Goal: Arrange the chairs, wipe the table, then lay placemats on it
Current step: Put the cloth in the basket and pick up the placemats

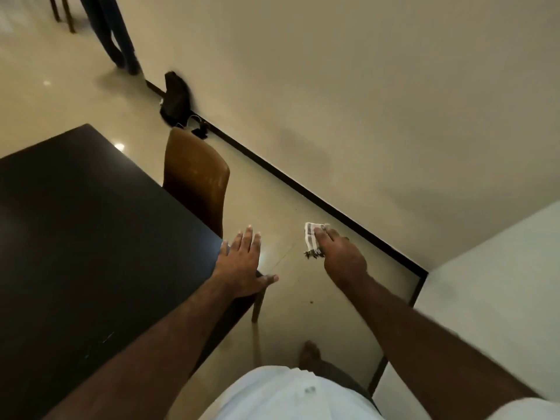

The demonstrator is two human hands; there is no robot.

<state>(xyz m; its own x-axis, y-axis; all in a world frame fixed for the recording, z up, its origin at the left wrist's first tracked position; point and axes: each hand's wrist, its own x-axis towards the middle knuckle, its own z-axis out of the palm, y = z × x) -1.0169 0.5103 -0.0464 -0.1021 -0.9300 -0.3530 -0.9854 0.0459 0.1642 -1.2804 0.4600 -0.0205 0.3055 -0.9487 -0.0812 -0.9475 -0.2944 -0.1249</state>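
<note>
A dark tabletop (75, 237) fills the left of the head view. A brown chair (195, 180) is tucked against its right edge. My left hand (242, 262) is stretched out flat with fingers spread over the table's near right corner. My right hand (339, 256) is held out over the floor to the right of the table and grips a small white striped cloth (312, 239), which sticks out past the fingers. A wooden leg (257, 307) shows below the left hand, beneath the table corner.
A cream wall (333, 86) with a black skirting runs diagonally close on the right. A black backpack (175, 98) with cables leans against it. A person's legs (118, 34) stand at the top left near other chair legs. A pale surface (500, 283) fills the lower right.
</note>
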